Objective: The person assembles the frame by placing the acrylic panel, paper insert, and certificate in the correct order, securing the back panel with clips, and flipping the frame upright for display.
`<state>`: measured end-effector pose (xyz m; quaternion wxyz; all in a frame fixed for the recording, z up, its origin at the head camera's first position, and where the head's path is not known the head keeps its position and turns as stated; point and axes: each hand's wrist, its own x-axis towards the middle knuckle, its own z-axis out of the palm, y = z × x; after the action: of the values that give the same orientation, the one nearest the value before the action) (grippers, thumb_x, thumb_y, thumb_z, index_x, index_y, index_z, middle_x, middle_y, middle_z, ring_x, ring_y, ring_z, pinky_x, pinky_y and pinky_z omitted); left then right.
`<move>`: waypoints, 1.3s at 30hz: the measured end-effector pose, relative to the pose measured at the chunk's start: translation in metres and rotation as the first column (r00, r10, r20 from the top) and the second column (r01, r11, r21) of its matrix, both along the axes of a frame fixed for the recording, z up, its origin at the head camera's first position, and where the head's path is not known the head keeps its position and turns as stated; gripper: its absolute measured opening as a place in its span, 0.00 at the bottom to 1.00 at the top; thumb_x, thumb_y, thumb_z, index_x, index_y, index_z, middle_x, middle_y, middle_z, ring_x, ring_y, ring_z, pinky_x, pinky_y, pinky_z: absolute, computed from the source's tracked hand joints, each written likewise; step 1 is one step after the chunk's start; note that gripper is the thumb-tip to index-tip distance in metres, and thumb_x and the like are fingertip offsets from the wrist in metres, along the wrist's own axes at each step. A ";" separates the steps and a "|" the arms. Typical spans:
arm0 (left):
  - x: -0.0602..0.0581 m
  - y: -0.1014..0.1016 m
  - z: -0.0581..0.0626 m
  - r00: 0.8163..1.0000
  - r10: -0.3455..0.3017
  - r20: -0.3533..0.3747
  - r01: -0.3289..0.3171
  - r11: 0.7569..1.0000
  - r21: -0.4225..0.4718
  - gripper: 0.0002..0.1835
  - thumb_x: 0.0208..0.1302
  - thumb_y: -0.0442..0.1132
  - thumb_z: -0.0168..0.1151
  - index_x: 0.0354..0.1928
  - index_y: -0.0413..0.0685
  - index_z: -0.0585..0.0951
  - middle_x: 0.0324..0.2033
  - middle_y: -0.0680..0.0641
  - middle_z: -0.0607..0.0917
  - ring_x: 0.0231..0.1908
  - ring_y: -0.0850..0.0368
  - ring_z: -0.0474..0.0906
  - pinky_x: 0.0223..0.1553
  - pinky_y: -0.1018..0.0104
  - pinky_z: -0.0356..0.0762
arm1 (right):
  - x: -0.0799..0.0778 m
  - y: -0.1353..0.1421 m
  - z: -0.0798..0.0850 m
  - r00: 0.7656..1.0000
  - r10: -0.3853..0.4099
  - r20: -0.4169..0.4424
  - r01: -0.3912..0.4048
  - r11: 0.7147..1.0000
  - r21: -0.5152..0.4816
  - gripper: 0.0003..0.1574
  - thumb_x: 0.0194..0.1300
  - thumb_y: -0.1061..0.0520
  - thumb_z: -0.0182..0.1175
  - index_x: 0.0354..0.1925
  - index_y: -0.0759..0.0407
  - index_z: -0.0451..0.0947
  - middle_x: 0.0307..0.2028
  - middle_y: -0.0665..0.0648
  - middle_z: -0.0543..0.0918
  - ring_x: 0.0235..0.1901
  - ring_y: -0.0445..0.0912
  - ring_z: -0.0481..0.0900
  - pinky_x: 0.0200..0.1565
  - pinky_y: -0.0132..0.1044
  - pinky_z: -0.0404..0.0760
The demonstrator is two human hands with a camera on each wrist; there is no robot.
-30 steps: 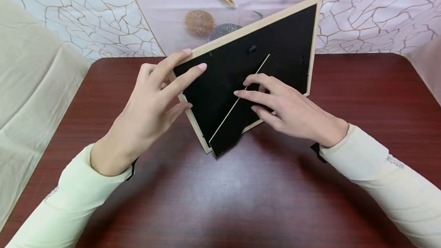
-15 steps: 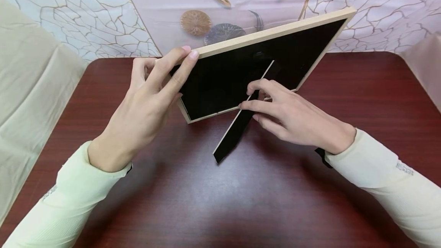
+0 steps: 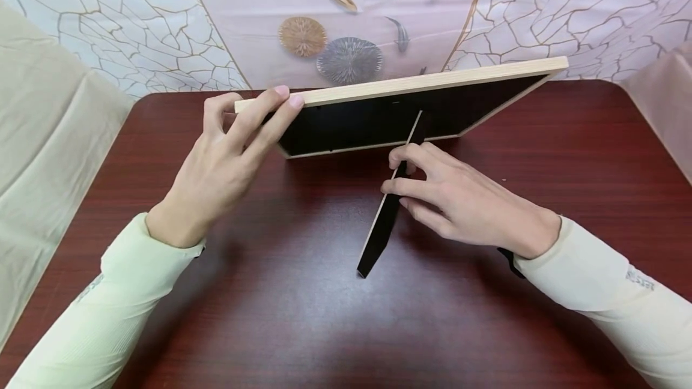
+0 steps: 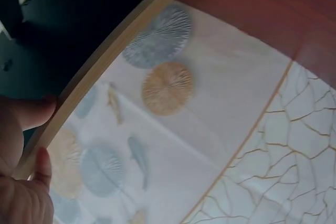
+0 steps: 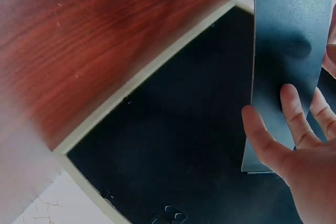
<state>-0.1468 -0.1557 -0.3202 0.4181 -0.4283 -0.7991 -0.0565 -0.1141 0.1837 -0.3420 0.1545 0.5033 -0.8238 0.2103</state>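
Observation:
A picture frame point(image 3: 432, 81) with a pale wood border and black backing stands tilted, its back towards me. At its upper left corner my left hand point(image 3: 221, 167) grips the border, fingers over the top edge. The left wrist view shows thumb and finger on either side of the wood border point(image 4: 107, 59). From the backing a black easel leg point(image 3: 380, 233) swings out towards me. My right hand point(image 3: 459, 200) pinches this leg about midway along. In the right wrist view, fingertips point(image 5: 290, 98) lie on the leg's broad face point(image 5: 291, 24). The frame's front is hidden.
The frame's lower edge appears to rest on a dark red wooden table point(image 3: 303, 317). Behind it hangs a patterned cloth point(image 3: 346, 29) with fish and round shapes. Pale cloth point(image 3: 48, 167) borders the table at the left, with more cloth point(image 3: 665, 101) at the right.
The frame has tilted more upright, with its lower edge moving away from me. The easel leg now stands out wider from the backing. My right hand has moved slightly nearer, still holding the leg.

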 end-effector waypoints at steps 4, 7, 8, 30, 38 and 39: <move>-0.005 -0.003 -0.004 1.000 0.004 0.008 -0.004 1.000 0.018 0.35 0.71 0.13 0.45 0.75 0.47 0.70 0.69 0.45 0.74 0.48 0.33 0.67 0.41 0.49 0.75 | 0.001 -0.001 -0.001 1.000 -0.002 0.000 0.002 1.000 0.003 0.21 0.63 0.67 0.63 0.54 0.57 0.85 0.57 0.62 0.76 0.50 0.53 0.76 0.55 0.40 0.71; -0.006 -0.004 -0.005 0.999 0.012 0.040 -0.013 0.999 0.030 0.35 0.73 0.14 0.43 0.75 0.50 0.69 0.70 0.46 0.73 0.49 0.34 0.67 0.41 0.49 0.77 | 0.002 -0.002 -0.001 1.000 -0.009 0.006 0.009 1.000 0.007 0.21 0.63 0.67 0.63 0.54 0.57 0.85 0.57 0.62 0.76 0.51 0.54 0.76 0.55 0.41 0.72; -0.006 -0.005 -0.005 0.999 0.015 0.050 -0.016 0.999 0.035 0.36 0.73 0.14 0.42 0.76 0.51 0.69 0.70 0.46 0.73 0.49 0.34 0.67 0.41 0.49 0.78 | 0.002 -0.002 -0.002 1.000 -0.014 0.009 0.013 1.000 0.008 0.21 0.63 0.66 0.64 0.54 0.56 0.85 0.58 0.62 0.76 0.51 0.54 0.76 0.56 0.42 0.72; 0.025 0.014 0.004 0.962 -0.064 0.265 -0.012 0.961 0.276 0.33 0.66 0.24 0.56 0.74 0.46 0.72 0.70 0.36 0.71 0.64 0.30 0.67 0.69 0.40 0.62 | 0.020 0.023 0.033 0.966 -0.246 -0.077 0.219 0.940 -0.262 0.21 0.72 0.53 0.56 0.54 0.64 0.85 0.58 0.70 0.81 0.57 0.61 0.78 0.67 0.39 0.72; 0.048 0.024 0.010 0.947 -0.011 0.321 -0.097 0.943 0.319 0.35 0.63 0.25 0.60 0.73 0.44 0.70 0.66 0.33 0.71 0.62 0.31 0.67 0.67 0.39 0.57 | 0.015 0.069 0.059 0.799 -0.569 0.196 0.560 0.584 -0.588 0.20 0.65 0.62 0.61 0.54 0.67 0.86 0.55 0.50 0.85 0.58 0.44 0.79 0.62 0.26 0.74; 0.049 0.025 0.010 0.947 -0.007 0.322 -0.101 0.943 0.317 0.35 0.63 0.25 0.60 0.73 0.43 0.70 0.66 0.33 0.71 0.61 0.32 0.67 0.67 0.39 0.57 | 0.014 0.075 0.060 0.788 -0.549 0.278 0.597 0.571 -0.564 0.22 0.67 0.64 0.61 0.58 0.65 0.84 0.57 0.47 0.84 0.58 0.42 0.79 0.60 0.24 0.75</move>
<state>-0.0982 -0.1307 -0.3098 0.3503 -0.3182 -0.8454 -0.2478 -0.1003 0.2582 -0.2816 0.3421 0.1204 -0.8281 0.4274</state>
